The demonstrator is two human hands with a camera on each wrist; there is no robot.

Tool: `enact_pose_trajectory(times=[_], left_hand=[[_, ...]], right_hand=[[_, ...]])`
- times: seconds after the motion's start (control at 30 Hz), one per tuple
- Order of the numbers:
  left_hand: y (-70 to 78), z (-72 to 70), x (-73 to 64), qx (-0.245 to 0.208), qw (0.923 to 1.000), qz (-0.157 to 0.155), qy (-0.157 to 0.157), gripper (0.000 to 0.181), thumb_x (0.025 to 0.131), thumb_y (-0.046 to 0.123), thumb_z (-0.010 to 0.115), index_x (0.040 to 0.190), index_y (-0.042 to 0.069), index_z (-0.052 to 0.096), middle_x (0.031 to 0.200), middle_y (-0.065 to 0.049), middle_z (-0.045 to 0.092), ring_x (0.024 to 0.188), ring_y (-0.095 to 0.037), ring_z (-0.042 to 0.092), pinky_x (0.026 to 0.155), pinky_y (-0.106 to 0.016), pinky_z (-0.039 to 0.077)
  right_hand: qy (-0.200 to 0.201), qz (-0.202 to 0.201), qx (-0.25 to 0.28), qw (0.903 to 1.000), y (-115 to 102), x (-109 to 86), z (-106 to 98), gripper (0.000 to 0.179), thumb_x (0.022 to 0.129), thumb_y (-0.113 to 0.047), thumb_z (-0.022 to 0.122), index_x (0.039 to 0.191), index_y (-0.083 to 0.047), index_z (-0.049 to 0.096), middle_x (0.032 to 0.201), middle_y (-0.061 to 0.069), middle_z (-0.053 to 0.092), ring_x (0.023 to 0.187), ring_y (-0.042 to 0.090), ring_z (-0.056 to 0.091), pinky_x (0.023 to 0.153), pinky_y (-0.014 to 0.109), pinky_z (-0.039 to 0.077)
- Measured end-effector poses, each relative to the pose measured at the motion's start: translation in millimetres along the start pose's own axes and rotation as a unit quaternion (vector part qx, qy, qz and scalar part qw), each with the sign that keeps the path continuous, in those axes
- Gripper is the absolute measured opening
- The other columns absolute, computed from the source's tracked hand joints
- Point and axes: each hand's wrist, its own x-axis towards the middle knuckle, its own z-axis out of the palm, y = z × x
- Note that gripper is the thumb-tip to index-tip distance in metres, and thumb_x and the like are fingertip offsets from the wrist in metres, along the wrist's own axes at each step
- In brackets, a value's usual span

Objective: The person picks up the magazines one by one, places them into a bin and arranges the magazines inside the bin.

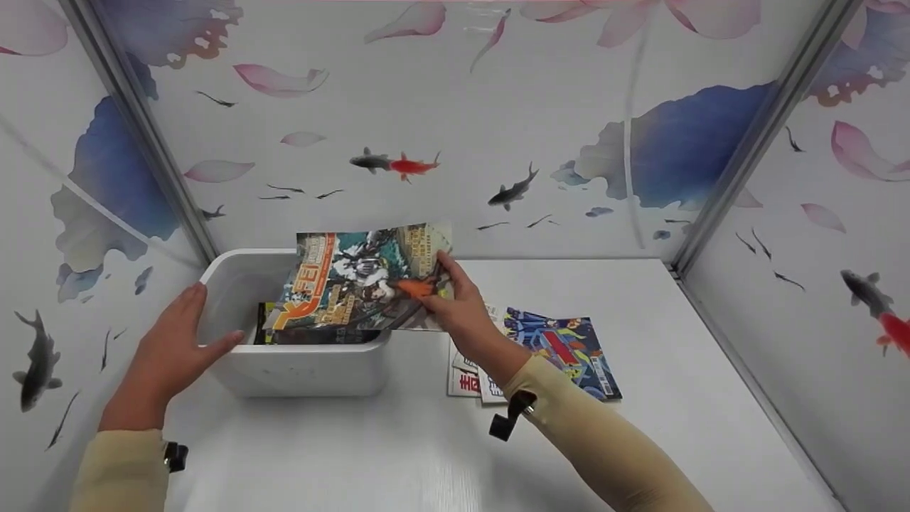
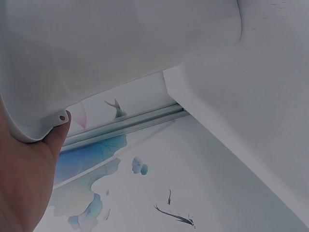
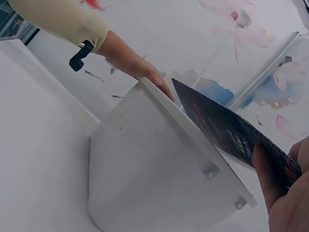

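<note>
My right hand (image 1: 469, 316) pinches a colourful magazine (image 1: 362, 267) by its right edge, thumb on one face and fingers on the other. The magazine is tilted above the white plastic bin (image 1: 306, 373), its cover showing in the head view. My left hand (image 1: 167, 348) holds the bin's rim at the near left corner, as the left wrist view (image 2: 24, 179) also shows. Inside the bin lies dark printed matter (image 1: 263, 320), mostly hidden by the held magazine. The right wrist view shows the magazine's dark other face (image 3: 227, 130) beside the bin's rim.
Right of the bin, a blue patterned magazine (image 1: 593, 355) lies on the white table (image 1: 398, 455), overlapping white booklets (image 1: 466, 384) partly covered by my right arm. Printed panels (image 1: 462, 121) with metal corner posts (image 1: 135, 121) enclose the table at the back and sides.
</note>
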Motion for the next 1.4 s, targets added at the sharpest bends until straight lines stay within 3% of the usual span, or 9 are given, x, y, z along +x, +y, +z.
enact_pose_trajectory(times=[0.17,0.37,0.7,0.93,1.27,1.4], left_hand=[[0.6,-1.1,-0.3,-0.002,1.0,0.001,0.0,0.115,0.103,0.066,0.069,0.176,0.0,0.009,0.179,-0.034,0.013,0.161,-0.062,0.019,0.118,-0.088,0.023],[0.1,0.4,0.4,-0.001,1.0,-0.006,-0.003,0.116,0.102,0.066,0.068,0.177,0.003,0.007,0.18,-0.033,0.012,0.162,-0.061,0.017,0.117,-0.088,0.022],[-0.2,-0.1,1.3,0.007,1.0,0.0,-0.002,0.112,0.103,0.06,0.07,0.177,0.003,0.009,0.18,-0.032,0.013,0.162,-0.06,0.018,0.117,-0.088,0.025],[-0.7,0.0,0.6,0.003,1.0,-0.005,-0.001,0.11,0.102,0.049,0.075,0.177,0.003,0.008,0.181,-0.031,0.013,0.161,-0.06,0.02,0.116,-0.088,0.027],[-2.5,0.9,2.2,0.001,1.0,0.001,0.001,0.114,0.1,0.051,0.078,0.177,0.004,0.009,0.18,-0.031,0.015,0.16,-0.06,0.023,0.117,-0.087,0.028],[-0.3,0.5,1.8,-0.001,1.0,0.001,0.002,0.113,0.101,0.052,0.077,0.177,0.003,0.009,0.18,-0.031,0.015,0.16,-0.06,0.021,0.117,-0.087,0.027]], right_hand=[[-0.007,0.006,0.008,0.9999,0,-0.6,10,0.093,0.099,0.008,0.072,0.176,-0.024,0.031,0.183,0.008,0.019,0.139,0.027,0.054,0.082,0.029,0.056],[-0.009,0.005,0.018,0.9998,2,1.2,21,0.092,0.1,0.009,0.072,0.176,-0.024,0.033,0.183,0.008,0.019,0.123,0.027,0.062,0.071,0.029,0.051],[-0.011,0.0,0.003,0.9999,1,6.0,40,0.092,0.099,0.009,0.072,0.176,-0.024,0.033,0.183,0.008,0.02,0.156,0.029,0.04,0.088,0.027,0.057],[-0.01,0.008,0.002,0.9999,1,10.2,53,0.089,0.101,0.004,0.076,0.175,-0.023,0.034,0.18,0.01,0.028,0.142,0.027,0.053,0.079,0.028,0.053],[-0.009,0.003,-0.006,0.9999,1,13.6,73,0.091,0.099,0.006,0.072,0.175,-0.025,0.034,0.18,0.01,0.029,0.148,0.024,0.049,0.093,0.027,0.057],[-0.005,0.004,-0.013,0.9999,2,15.6,78,0.09,0.1,0.005,0.073,0.175,-0.026,0.035,0.178,0.01,0.033,0.144,0.022,0.051,0.089,0.025,0.055]])
